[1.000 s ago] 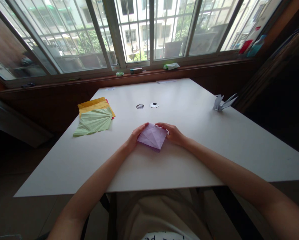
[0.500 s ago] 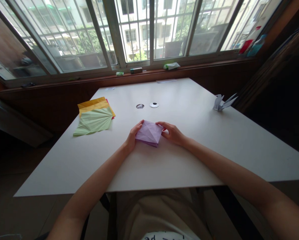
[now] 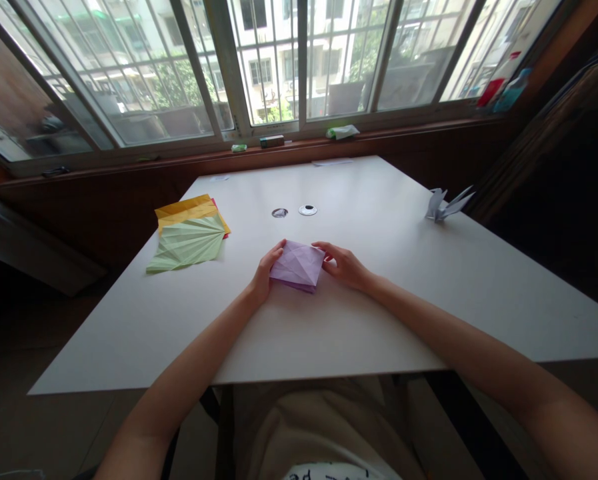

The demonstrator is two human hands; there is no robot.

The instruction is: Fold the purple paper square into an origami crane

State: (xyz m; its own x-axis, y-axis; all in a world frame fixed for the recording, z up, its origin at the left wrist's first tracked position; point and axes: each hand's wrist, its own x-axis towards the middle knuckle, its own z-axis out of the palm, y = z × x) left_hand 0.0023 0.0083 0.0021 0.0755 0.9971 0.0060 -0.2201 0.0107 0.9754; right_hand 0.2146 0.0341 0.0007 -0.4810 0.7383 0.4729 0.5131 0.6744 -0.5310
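"While the white table supports the work, what lies where?"
"Pleated green paper, left; folded lilac origami sheet, centre, between left hand and right hand."
"Fingers?"
"Left: gripping the sheet's left edge. Right: at its right corner; cannot tell whether gripping."

White table with coloured sheets and a paper crane

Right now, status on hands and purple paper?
Left hand holds purple paper, left side; right hand at right corner. Paper folded, near edge layered. Nothing blocking; pale origami off right.
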